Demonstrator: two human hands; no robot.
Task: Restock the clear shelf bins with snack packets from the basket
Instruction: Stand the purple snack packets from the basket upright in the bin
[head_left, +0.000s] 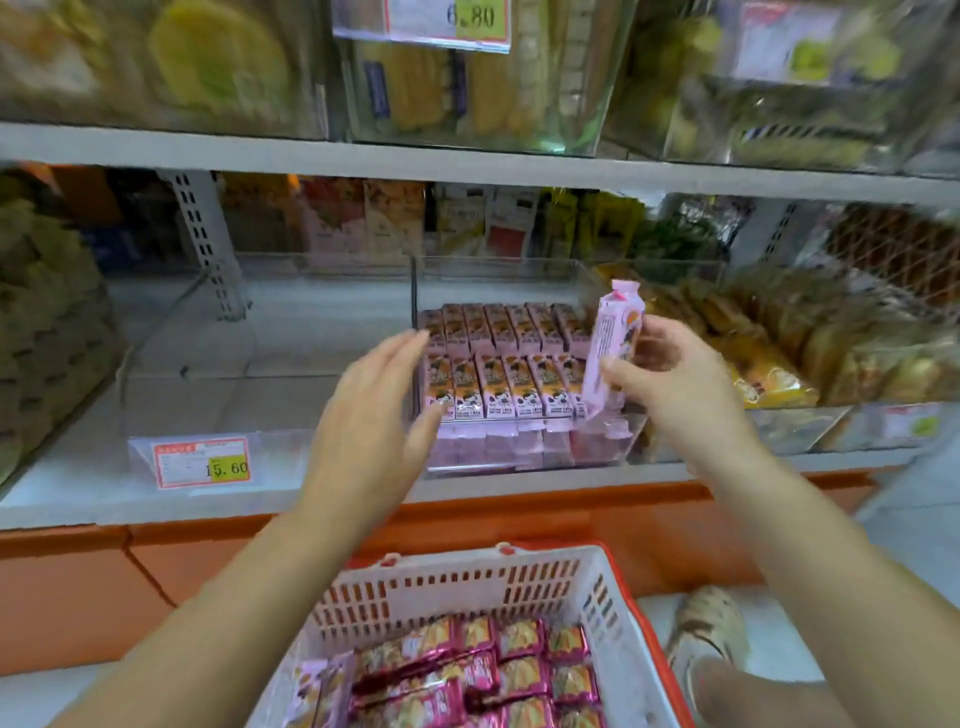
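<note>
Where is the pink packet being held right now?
Head view, right of centre: the right hand pinches the pink packet upright over the right end of the clear bin of matching packets.

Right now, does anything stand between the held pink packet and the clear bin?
Nothing visible does. The right hand holds the pink packet upright over the open top of the clear bin, at its right front corner. The left hand is open at the bin's left side, off that path.
</note>
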